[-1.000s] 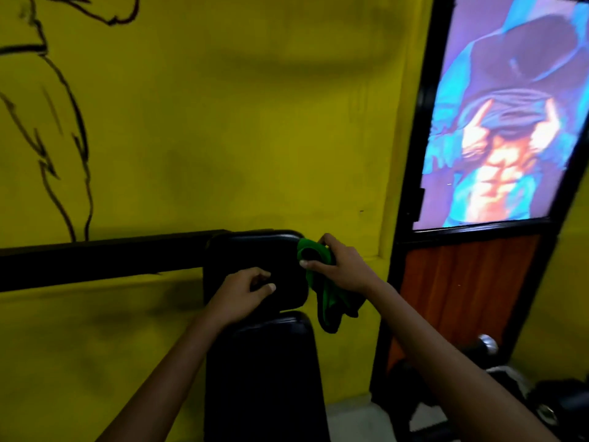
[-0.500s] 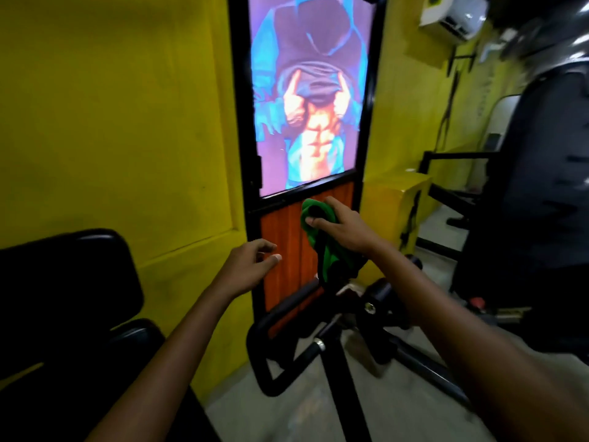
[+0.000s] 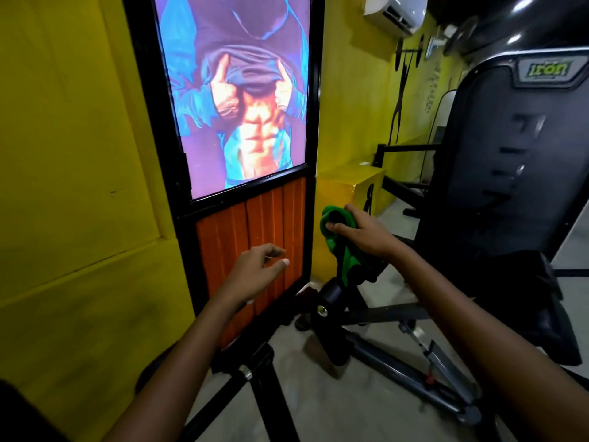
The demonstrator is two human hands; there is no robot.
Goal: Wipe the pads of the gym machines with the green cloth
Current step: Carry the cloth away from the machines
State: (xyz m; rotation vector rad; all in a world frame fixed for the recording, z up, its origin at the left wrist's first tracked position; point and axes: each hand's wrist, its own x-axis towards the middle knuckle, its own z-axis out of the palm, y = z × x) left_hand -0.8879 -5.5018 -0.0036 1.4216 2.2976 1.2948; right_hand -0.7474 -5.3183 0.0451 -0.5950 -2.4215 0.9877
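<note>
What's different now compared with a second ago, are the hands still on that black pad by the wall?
No. The view has swung right, away from the pad, which is now out of frame. The left hand has let go of it and hangs loosely curled in front of the orange door panel. The right hand has come off the pad's edge. It still grips the green cloth, held in the air.

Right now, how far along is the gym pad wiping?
Nothing here shows a pad already wiped. In hand: the right hand grips the green cloth in mid-air, touching no pad; the left hand is empty. Left: the black roller pad below the cloth and the big machine on the right look untouched.
</note>
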